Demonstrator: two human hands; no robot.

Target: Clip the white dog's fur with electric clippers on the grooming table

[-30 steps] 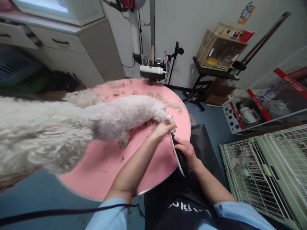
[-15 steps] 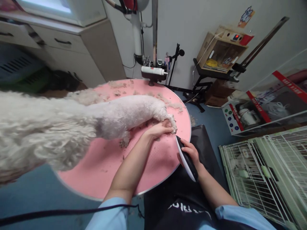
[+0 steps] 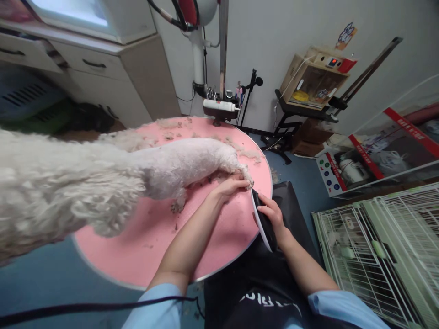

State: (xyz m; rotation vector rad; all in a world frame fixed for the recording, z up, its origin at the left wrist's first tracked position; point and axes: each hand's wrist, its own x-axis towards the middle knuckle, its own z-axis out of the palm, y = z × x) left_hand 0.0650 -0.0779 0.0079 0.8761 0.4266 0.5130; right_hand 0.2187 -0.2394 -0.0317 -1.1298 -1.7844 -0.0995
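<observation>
Clippers point(image 3: 266, 230), black along one side and white along the other, sit in the right hand point(image 3: 273, 214) in the head view, the fingers curled around the casing near the table's right edge. Their tip points up toward a white paw point(image 3: 249, 179) and lies right at its toes; whether it touches them cannot be told. The left hand point(image 3: 232, 186) grasps that paw, thumb on the near side, part of the grip hidden behind the leg. The paw belongs to a dog point(image 3: 185, 160) stretched across a round pink table point(image 3: 164, 246): its right-hand part is cropped close to the skin, its left-hand part thick with white curls and cut off by the picture's edge. Another paw point(image 3: 178, 204) rests on the pink surface, nearer the person. Loose clumps of fur point(image 3: 248, 153) lie along the table's far side. Beyond them, a white bottle point(image 3: 218, 105) lies on a dark holder point(image 3: 219, 115) by the rim. A black cord point(image 3: 85, 307) crosses the light blue left sleeve point(image 3: 156, 315), and a wire cage point(image 3: 356, 265) stands at right.
</observation>
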